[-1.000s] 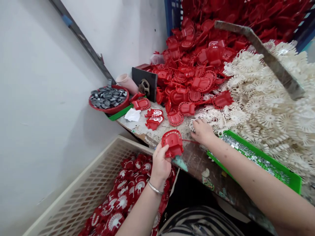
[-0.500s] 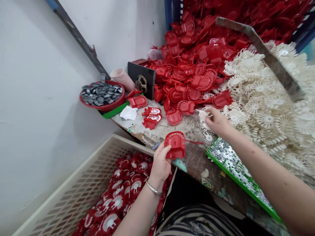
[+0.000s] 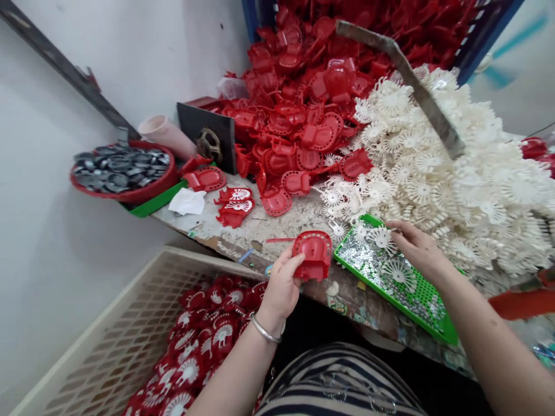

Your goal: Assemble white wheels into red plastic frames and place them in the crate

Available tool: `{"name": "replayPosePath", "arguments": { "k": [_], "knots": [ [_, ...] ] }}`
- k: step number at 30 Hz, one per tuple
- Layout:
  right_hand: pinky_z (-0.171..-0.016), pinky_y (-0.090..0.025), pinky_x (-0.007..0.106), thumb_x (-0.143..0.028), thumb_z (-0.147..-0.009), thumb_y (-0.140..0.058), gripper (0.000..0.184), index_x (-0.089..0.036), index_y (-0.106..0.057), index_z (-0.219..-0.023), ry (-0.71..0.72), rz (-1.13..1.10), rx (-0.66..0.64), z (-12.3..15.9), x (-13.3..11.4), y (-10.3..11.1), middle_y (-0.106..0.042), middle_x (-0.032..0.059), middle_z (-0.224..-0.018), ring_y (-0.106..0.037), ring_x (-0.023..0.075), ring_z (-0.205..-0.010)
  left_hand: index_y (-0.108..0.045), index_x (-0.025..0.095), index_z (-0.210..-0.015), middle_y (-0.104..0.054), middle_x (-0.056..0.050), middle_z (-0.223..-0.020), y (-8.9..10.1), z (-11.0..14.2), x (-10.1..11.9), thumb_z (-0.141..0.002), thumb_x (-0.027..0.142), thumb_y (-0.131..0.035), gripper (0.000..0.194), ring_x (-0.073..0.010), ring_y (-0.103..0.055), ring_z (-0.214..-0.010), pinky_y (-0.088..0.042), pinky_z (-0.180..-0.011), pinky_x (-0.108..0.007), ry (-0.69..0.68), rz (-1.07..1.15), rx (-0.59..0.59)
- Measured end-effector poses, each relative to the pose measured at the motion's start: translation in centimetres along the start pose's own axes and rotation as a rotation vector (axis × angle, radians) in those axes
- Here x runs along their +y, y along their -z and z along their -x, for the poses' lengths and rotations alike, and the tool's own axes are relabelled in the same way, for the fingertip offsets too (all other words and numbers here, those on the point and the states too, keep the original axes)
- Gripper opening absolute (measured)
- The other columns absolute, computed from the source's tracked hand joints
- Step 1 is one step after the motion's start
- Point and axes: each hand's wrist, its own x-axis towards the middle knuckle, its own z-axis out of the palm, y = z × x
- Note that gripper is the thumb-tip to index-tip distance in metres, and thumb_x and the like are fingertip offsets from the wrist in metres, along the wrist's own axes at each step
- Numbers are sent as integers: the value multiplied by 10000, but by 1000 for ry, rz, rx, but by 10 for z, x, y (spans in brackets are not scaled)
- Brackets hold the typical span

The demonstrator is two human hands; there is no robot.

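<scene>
My left hand (image 3: 282,283) is closed round the lower left side of a red plastic shell (image 3: 313,254), a rounded piece with a row of small slots along its curved rim. My right hand (image 3: 416,245) is over a green tray (image 3: 394,306) of small shiny metal pieces. Its thumb and fingers pinch the edge of a white fan-shaped plastic piece (image 3: 383,238). Another white fan-shaped piece (image 3: 399,274) lies on the metal pieces below. Two red shells with white fans (image 3: 236,208) lie on the bench to the left.
Red shells (image 3: 299,133) spill from a blue crate (image 3: 255,20) at the back. White fan pieces (image 3: 433,185) are heaped at right, under a bent metal bar (image 3: 416,81). A red bowl (image 3: 143,196) holds dark discs. Below, a cream crate (image 3: 143,289) holds assembled pieces.
My right hand has moved from the edge of the white heap to above the green tray, with a white piece at its fingertips. The view has shifted right. My left hand still holds the red shell.
</scene>
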Motion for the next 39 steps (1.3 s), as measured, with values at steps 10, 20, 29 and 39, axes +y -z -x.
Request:
{"name": "replayPosePath", "arguments": {
  "k": [10, 20, 29, 39],
  "knots": [
    [-827, -511, 458, -401, -708, -735, 381, -220, -707, -1042, 271, 132, 154, 0, 29, -28, -588, 128, -1010, -604, 296, -918, -704, 142, -918, -724, -36, -872, -14, 17, -5, -582, 259, -814, 373, -144, -669, -700, -552, -600, -213, 19, -24, -9],
    [-817, -487, 424, -395, -840, -627, 186, -210, -638, -819, 261, 6, 286, 19, 23, -3, -656, 89, -916, -618, 258, -883, -687, 160, -1044, -719, -41, -949, -23, 25, -10, -644, 312, -795, 442, -167, -667, -744, -541, -600, -233, 48, -124, -109],
    [-654, -521, 286, -438, -879, -599, 361, -220, -636, -1164, 157, -489, -83, 67, -42, 5, -696, 45, -892, -646, 176, -754, -593, 176, -1231, -691, -69, -1182, -43, 38, -27, -644, 134, -778, 617, -223, -638, -1087, -471, -987, -326, -49, -297, -335],
    [-870, -551, 371, -336, -871, -561, 274, -211, -673, -1088, 262, -233, -77, 68, -45, -16, -729, 64, -1028, -688, 219, -906, -597, 197, -1244, -695, -48, -1139, -46, 46, -33, -686, 69, -648, 576, -206, -649, -1008, -493, -924, -301, -72, -413, -412]
  ]
}}
